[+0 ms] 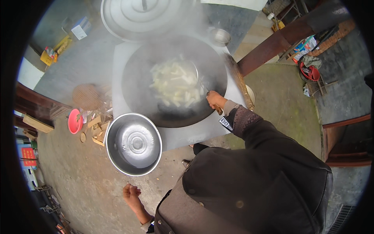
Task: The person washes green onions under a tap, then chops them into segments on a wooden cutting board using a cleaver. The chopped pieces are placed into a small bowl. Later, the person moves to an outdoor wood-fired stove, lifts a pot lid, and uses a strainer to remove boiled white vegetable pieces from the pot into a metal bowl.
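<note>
Steam rises from a large dark wok set into a pale stove top. Pale strips of food lie in liquid at its middle. My right hand, over the wok's right edge, grips the wooden handle of a utensil whose head is blurred by steam; a thin curved rim shows beside the food. A wide metal basin, with no food visible inside, sits at the stove's near left corner. My left hand hangs below that basin with its fingers curled; whether it holds something small cannot be told.
A large round metal lid is behind the wok, near a small metal bowl. A straw brush lies along the stove's right edge. Split firewood and a pink basin are on the floor at left. A dark red beam stands at right.
</note>
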### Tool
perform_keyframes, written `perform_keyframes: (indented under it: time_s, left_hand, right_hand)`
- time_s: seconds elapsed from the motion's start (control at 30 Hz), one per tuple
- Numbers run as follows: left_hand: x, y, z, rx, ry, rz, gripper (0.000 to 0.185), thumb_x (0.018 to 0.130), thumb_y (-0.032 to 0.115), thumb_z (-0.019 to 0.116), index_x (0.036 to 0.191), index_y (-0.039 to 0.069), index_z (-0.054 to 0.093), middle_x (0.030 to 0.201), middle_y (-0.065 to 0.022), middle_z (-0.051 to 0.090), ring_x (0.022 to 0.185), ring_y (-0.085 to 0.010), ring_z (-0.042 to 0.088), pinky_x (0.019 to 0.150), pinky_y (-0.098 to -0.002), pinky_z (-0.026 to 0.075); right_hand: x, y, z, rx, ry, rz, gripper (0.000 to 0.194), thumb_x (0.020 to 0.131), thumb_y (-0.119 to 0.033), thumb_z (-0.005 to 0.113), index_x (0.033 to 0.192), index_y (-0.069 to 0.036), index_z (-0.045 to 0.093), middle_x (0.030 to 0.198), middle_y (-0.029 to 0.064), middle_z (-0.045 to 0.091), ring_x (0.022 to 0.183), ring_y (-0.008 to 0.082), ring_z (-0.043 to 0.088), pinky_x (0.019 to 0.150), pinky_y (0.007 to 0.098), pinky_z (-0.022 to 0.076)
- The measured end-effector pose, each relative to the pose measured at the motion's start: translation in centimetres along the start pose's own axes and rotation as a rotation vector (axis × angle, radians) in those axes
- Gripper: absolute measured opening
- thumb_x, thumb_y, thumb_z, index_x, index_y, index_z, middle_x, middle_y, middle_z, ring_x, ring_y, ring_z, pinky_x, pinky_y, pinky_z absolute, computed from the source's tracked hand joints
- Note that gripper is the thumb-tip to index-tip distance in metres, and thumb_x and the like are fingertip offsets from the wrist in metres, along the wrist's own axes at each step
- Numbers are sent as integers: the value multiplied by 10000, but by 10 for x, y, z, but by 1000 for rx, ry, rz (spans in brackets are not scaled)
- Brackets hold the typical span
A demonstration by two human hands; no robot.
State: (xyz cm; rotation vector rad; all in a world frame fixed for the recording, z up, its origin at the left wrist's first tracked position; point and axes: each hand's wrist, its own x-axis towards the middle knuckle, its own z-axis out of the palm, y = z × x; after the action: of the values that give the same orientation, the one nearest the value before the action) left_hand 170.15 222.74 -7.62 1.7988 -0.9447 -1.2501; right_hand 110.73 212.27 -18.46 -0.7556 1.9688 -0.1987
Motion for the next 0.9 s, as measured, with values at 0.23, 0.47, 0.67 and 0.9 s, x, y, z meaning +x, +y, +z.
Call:
perform_keyframes:
  time_s: [0.23,0.47,0.67,0.9]
  left_hand:
    - [8,-6,13,-18,32,-18,135,906,153,548,995,53,562,712,-27,572,579,-106,552,537,-232,462]
    - [1,3,16,-4,76,0,128,912,147,539,986,45,561,707,-27,565,571,-106,548,529,-227,458]
    - [1,-2,22,36,80,-47,128,915,147,538,982,40,554,691,-31,559,565,-107,540,521,-223,452]
    - [7,-10,20,-16,102,-67,126,922,155,533,962,36,546,690,-31,552,568,-109,540,511,-221,444]
  right_hand:
    - [-20,-11,-22,102,183,-288,142,909,-150,488,977,-26,480,751,155,560,597,304,561,509,431,459]
    - [37,-44,-78,-309,738,-383,221,930,-217,438,1042,-45,520,889,230,638,858,436,604,745,513,475]
    - [58,-59,-57,-562,556,-553,197,921,-182,429,1010,-42,536,877,217,639,834,425,607,722,509,473]
    - [13,-29,-118,-591,422,-666,230,871,-211,526,1023,-41,542,881,231,620,866,415,593,760,508,462]
